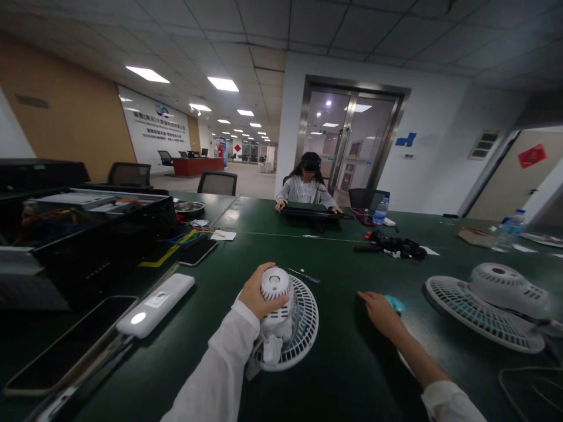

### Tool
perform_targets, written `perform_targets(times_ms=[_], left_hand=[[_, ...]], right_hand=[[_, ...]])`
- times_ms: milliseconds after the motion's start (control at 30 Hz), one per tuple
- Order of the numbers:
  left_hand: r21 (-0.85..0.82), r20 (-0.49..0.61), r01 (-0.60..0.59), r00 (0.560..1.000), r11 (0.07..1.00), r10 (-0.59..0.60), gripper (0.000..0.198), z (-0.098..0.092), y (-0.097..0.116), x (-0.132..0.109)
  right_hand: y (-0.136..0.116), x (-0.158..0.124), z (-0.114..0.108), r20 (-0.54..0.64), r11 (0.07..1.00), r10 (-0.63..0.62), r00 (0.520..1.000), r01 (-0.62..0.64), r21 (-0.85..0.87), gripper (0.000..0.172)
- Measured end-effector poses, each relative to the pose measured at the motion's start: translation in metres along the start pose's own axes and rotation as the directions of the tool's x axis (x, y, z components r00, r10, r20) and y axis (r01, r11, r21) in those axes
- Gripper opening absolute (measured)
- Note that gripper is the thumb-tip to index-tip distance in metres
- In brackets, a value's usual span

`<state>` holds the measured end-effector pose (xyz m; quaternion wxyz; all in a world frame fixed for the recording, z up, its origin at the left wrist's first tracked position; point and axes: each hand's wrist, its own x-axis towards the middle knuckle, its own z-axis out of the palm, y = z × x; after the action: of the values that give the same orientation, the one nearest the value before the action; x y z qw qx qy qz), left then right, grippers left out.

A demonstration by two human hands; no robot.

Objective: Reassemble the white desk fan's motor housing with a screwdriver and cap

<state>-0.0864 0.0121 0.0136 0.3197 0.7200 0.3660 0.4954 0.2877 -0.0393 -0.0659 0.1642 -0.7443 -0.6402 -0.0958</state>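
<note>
From the head view, the left hand (264,293) has its fingers (269,308) clamped around the white motor housing (278,321) of a small desk fan, cap pointing up, long axis rising from the wire grille (305,328) on the desk (343,375). The right hand (382,316), fingers (367,298) outstretched and empty, lies just beside a pale blue object (394,303).

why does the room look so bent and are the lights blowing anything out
In the head view, the wide lens bows the ceiling and the edges of the green table outward; the ceiling lights clip to white; the white oblong device shows one bright spot; the left hand and white desk fan look fairly clear, while the far end of the room goes soft.
</note>
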Motion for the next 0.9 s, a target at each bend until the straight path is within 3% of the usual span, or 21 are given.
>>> perform_targets(times_ms=[100,367,567,633,700,733,833,900], left_hand=[[-0.018,0.010,-0.013,1.000,1.000,0.013,0.061,-0.002,0.002,-0.001],[-0.042,-0.022,-0.043,0.999,0.998,0.042,0.064,-0.006,-0.001,-0.011],[-0.064,-0.013,-0.050,0.999,0.997,0.049,0.067,-0.006,-0.009,-0.014],[-0.064,-0.037,-0.066,0.997,0.996,0.063,0.066,-0.003,-0.012,-0.014],[-0.065,-0.047,-0.074,0.996,0.995,0.071,0.066,-0.002,-0.015,-0.014],[-0.066,-0.051,-0.074,0.996,0.995,0.071,0.066,-0.001,-0.015,-0.014],[-0.066,-0.048,-0.070,0.997,0.995,0.067,0.067,-0.003,-0.011,-0.014],[-0.064,-0.030,-0.068,0.997,0.996,0.067,0.064,-0.005,-0.005,-0.014]], right_hand=[[-0.007,-0.001,0.003,0.013,1.000,-0.018,1.000,0.018,-0.002,0.045],[-0.021,-0.003,-0.011,-0.024,0.997,0.012,1.000,-0.010,0.071,0.039],[-0.040,0.004,-0.044,-0.149,0.976,0.099,0.984,-0.067,0.207,0.027],[-0.068,0.009,-0.065,-0.182,0.959,0.086,0.980,-0.032,0.282,0.025],[-0.112,0.011,-0.086,-0.191,0.918,-0.007,0.982,0.083,0.388,0.025],[-0.139,0.011,-0.096,-0.187,0.818,-0.101,0.977,0.189,0.544,0.022],[-0.214,0.009,-0.118,-0.232,0.537,-0.378,0.896,0.416,0.734,0.009],[-0.246,0.010,-0.124,-0.247,0.500,-0.499,0.831,0.509,0.701,0.007]])
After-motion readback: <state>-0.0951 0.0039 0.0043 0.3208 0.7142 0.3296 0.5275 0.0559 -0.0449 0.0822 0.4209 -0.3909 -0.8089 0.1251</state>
